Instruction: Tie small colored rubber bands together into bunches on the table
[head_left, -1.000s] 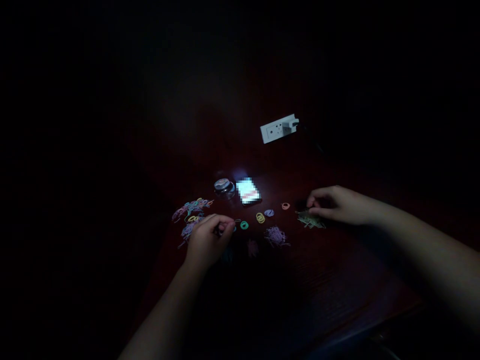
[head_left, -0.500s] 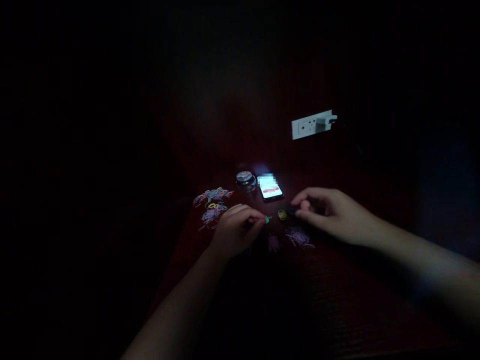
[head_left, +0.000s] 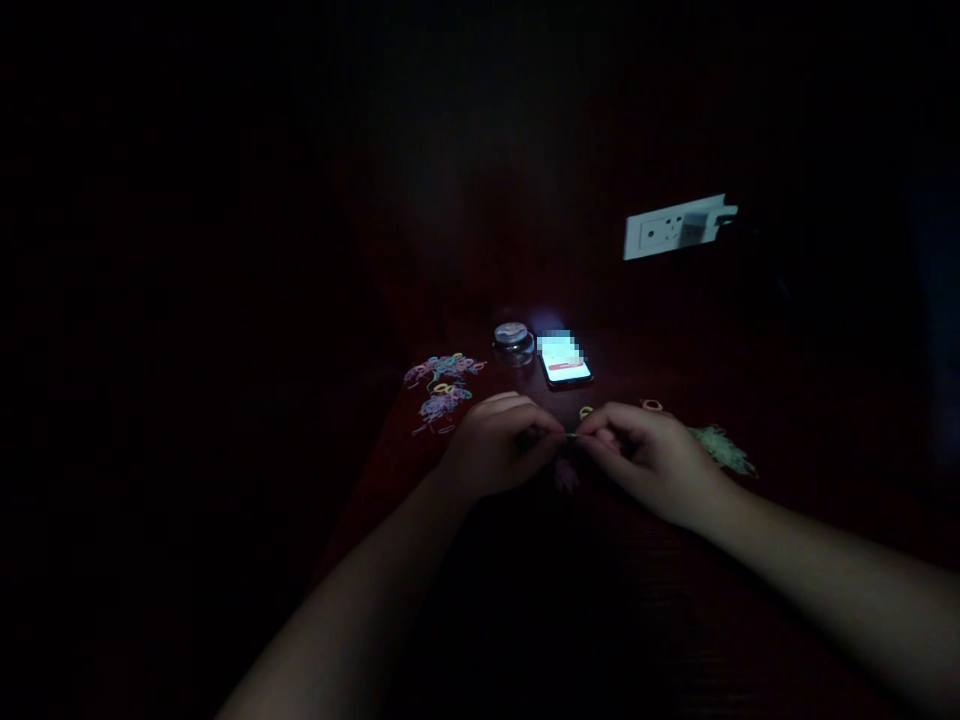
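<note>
My left hand (head_left: 499, 445) and my right hand (head_left: 645, 455) meet over the dark red table, both with fingertips pinched. Between them is a small greenish rubber band (head_left: 571, 435), gripped from either side and mostly covered by the fingers. Just beyond my right fingertips lies a yellow rubber band (head_left: 586, 412). A small purple pile of bands (head_left: 566, 474) shows beneath the hands. To the right of my right hand spreads a pale green pile of bands (head_left: 724, 450), with an orange band (head_left: 652, 405) behind the hand.
Mixed piles of coloured rubber bands (head_left: 446, 370) lie at the left table edge. A lidded clear jar (head_left: 514, 345) stands behind the hands, beside a lit phone (head_left: 566, 360). A white socket strip (head_left: 675, 228) with a plug is on the wall. Surroundings are very dark.
My right hand has come in to the left hand, and its fingertips now pinch the band too. The view has shifted, bringing the pale green pile into sight.
</note>
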